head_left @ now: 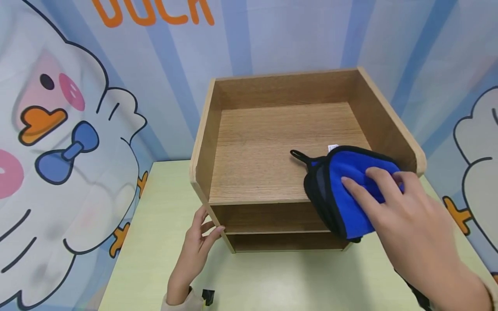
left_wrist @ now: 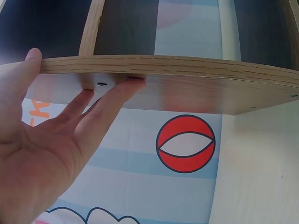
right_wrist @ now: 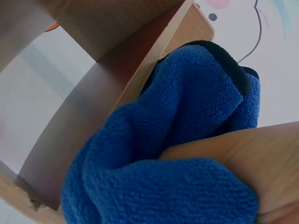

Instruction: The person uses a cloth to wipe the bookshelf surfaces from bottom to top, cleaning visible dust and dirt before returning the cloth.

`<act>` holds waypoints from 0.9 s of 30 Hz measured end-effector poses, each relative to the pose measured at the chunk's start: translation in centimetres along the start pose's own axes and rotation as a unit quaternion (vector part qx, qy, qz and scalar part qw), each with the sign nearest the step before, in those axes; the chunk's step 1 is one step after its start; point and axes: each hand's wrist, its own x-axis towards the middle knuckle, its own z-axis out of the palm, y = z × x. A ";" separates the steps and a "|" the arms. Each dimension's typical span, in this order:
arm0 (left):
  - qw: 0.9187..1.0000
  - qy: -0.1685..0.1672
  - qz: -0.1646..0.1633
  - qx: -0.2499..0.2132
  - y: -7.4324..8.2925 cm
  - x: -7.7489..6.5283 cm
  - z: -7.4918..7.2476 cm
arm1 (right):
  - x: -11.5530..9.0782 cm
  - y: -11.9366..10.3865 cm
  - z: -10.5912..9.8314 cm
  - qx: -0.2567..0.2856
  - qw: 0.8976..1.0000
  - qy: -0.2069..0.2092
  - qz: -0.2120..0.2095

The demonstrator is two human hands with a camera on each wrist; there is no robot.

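A wooden desktop shelf (head_left: 272,147) with a raised rim stands on the table. My left hand (head_left: 197,248) grips its left side panel (left_wrist: 187,93) near the front, thumb at the front edge and fingertips on the outer face. In my right hand (head_left: 412,216) is a folded blue cleaning cloth (head_left: 352,194) with black edging and a small hanging loop. It lies over the front of the right side panel (head_left: 389,116). The right wrist view shows the plush cloth (right_wrist: 154,186) bunched around my fingers, which are mostly hidden there.
Below the top tray are open compartments (head_left: 272,218). The pale green table (head_left: 163,190) extends to both sides and in front. Behind stands a blue striped backdrop (head_left: 280,39) with cartoon ducks. A small black object (head_left: 208,296) shows by the left sleeve (head_left: 183,302).
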 end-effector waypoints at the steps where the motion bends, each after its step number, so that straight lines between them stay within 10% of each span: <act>1: 1.000 0.001 -0.001 0.001 0.0 0.0 0.0 | 0.3 0.1 0.0 0.001 1.000 0.001 -0.005; 27: 1.000 -0.002 -0.027 -0.003 0.0 0.1 0.0 | 5.8 2.1 3.4 -0.015 0.999 -0.038 -0.023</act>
